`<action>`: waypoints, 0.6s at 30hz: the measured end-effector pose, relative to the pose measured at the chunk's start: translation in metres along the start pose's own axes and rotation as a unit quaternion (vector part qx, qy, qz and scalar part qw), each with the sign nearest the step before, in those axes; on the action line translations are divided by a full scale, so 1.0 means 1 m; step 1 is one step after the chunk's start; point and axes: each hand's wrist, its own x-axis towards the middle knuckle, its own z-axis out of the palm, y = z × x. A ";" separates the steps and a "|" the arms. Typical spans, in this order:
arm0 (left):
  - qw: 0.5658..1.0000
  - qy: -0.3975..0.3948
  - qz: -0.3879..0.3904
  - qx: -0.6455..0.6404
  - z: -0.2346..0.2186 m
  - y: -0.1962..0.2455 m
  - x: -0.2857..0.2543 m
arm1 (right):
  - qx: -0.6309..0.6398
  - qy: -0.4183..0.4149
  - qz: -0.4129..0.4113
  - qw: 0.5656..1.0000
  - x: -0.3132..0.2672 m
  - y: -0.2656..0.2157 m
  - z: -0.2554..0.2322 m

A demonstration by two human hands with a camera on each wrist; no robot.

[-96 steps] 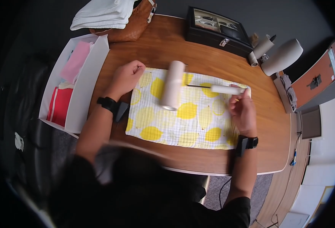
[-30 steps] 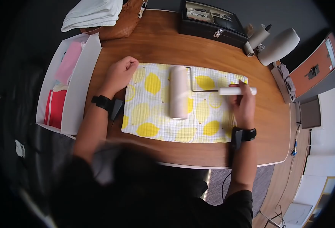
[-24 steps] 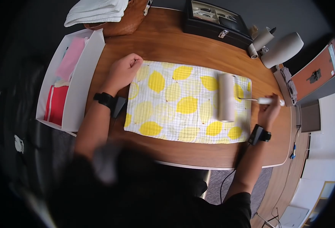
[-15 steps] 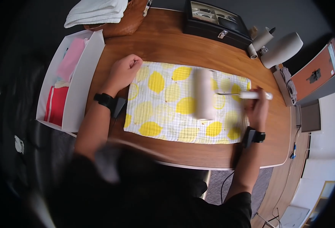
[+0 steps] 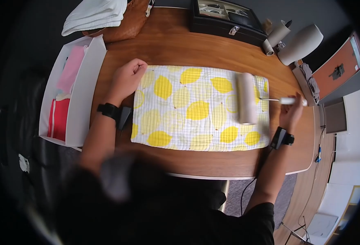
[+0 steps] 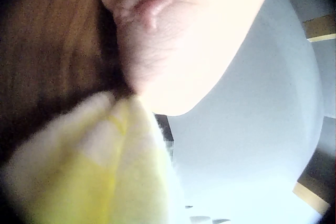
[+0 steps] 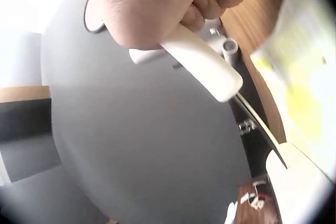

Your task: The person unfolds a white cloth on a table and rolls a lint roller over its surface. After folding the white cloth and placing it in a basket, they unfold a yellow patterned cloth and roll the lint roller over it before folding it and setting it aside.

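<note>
A white cloth with yellow lemons [image 5: 180,110] lies flat on the wooden table. At its far left corner my left hand [image 5: 126,81] pinches the fabric; in the left wrist view the cloth [image 6: 105,166] bunches into folds right at the fingers. My right hand [image 5: 291,112], out past the cloth's right edge, grips the white handle of a lint roller [image 5: 247,99]. Its pale cylinder overlaps the right part of the cloth, blurred by motion. In the right wrist view the handle [image 7: 205,66] and thin metal rod run from the fist toward the cylinder.
To the left stands a white box [image 5: 75,98] with folded pink and red fabric. A brown woven bag [image 5: 128,28] with white cloths on it, a black glasses case [image 5: 229,30], and a pale vase [image 5: 300,45] line the back. A small box [image 5: 304,83] sits at right.
The lint roller has gone back and forth over the cloth: from the middle to the right, back left, and now right again with my right hand. The left hand stays at the corner.
</note>
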 end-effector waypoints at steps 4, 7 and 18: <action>1.000 -0.003 -0.001 0.008 -0.001 0.000 0.000 | -0.008 0.047 -0.006 0.999 0.015 -0.017 -0.023; 1.000 -0.001 0.003 0.011 -0.001 0.000 0.000 | -0.029 -0.038 0.013 0.999 0.004 -0.010 -0.013; 1.000 -0.002 0.015 0.004 0.001 -0.010 0.004 | -0.185 -0.295 0.148 0.926 -0.117 0.009 0.089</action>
